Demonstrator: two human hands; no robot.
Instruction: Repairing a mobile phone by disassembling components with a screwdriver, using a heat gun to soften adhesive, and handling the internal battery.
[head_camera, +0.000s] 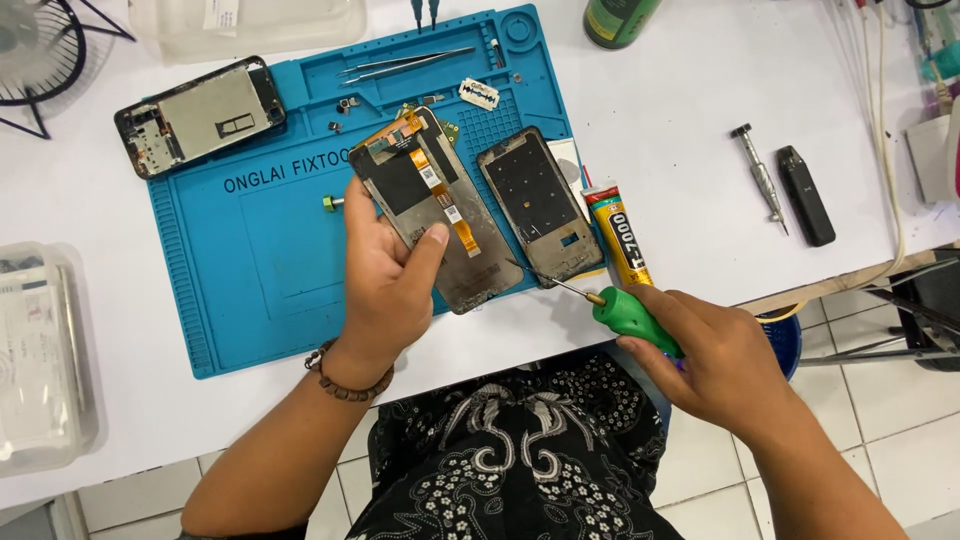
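My left hand (385, 275) grips a phone screen panel (470, 250), back side up, with an orange flex cable running down it, tilted over the blue work mat (250, 250). My right hand (715, 355) holds a green-handled screwdriver (630, 315); its thin metal tip points left toward the lower edge of a dark phone frame (540, 205) lying on the mat beside the panel. A yellow and black glue tube (622, 235) lies just right of that frame.
Another phone body (200, 115) rests at the mat's top left corner. Tweezers (400, 65), a razor blade (479, 94) and small screws lie on the mat's upper part. A metal driver (760, 175) and a black stick-shaped device (806, 195) sit on the white table (680, 120) to the right. Clear plastic box (40, 350) at left.
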